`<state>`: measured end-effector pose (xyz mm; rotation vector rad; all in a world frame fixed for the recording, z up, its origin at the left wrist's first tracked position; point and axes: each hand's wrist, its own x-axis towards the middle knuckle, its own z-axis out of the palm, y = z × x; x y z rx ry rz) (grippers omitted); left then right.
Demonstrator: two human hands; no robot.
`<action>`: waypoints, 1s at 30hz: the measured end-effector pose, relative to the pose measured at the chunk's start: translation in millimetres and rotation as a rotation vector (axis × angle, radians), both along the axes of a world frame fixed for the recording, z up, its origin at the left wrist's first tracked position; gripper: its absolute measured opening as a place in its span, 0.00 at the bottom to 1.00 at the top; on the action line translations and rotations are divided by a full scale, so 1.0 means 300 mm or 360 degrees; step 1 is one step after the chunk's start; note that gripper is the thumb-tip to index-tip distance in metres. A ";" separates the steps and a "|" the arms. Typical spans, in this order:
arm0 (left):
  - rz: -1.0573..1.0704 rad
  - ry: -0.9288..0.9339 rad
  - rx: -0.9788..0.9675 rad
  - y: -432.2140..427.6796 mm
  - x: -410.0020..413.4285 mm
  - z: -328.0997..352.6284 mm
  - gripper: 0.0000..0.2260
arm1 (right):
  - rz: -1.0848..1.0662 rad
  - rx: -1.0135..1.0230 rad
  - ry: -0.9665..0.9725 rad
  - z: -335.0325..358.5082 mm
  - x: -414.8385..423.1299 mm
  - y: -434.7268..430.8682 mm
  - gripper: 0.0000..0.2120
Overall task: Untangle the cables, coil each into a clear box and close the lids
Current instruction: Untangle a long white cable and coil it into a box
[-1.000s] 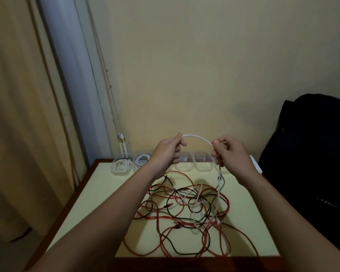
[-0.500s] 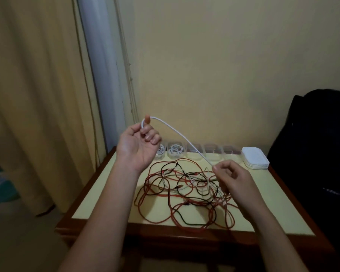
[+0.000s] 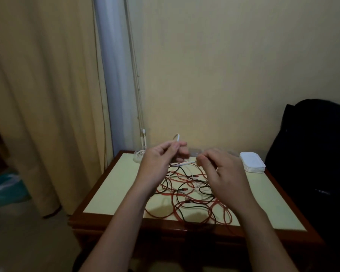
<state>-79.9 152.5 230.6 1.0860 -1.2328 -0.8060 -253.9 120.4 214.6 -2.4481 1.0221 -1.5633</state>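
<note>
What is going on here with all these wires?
A person holds a white cable in both hands above a table: the left hand grips a loop of it, the right hand pinches it. A tangle of red and black cables lies on the table beneath. At the back, a clear box holds white cord; lids sit stacked at the right.

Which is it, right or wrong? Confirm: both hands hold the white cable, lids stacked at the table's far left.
Wrong side: head view shows the lids stacked at the table's far right. Left hand and right hand do hold the white cable.
</note>
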 end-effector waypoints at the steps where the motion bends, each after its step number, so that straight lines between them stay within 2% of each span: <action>1: -0.0043 -0.0057 0.0018 0.013 -0.004 -0.002 0.11 | -0.0007 -0.0002 -0.0050 0.013 0.006 0.004 0.11; 5: -0.0288 0.0065 0.0141 0.053 -0.041 -0.019 0.14 | -0.0033 0.0055 -0.0237 0.040 0.019 0.006 0.13; 11: -0.0695 0.0915 0.0255 0.073 -0.077 -0.003 0.13 | 0.0062 0.0325 -0.0525 0.033 0.033 0.028 0.13; 13: -0.0760 0.1030 0.0280 0.069 -0.077 0.003 0.13 | 0.0204 0.0423 -0.0504 0.025 0.036 0.045 0.12; 15: -0.0712 0.0966 0.0283 0.067 -0.082 0.001 0.12 | 0.0306 0.0497 -0.0521 0.018 0.039 0.060 0.10; 19: -0.0416 0.0546 0.0150 0.068 -0.095 -0.017 0.14 | 0.0330 0.0587 -0.0603 0.012 0.041 0.069 0.11; 22: -0.0384 0.0415 0.0006 0.068 -0.104 -0.030 0.15 | 0.0355 0.0657 -0.0618 0.019 0.032 0.065 0.12; 26: -0.0323 0.0404 -0.0043 0.061 -0.096 -0.034 0.14 | 0.0404 0.0716 -0.0559 0.031 0.029 0.052 0.11; 30: -0.0363 0.0590 -0.0018 0.058 -0.071 -0.023 0.14 | 0.0392 0.0743 -0.0512 0.027 0.017 0.032 0.10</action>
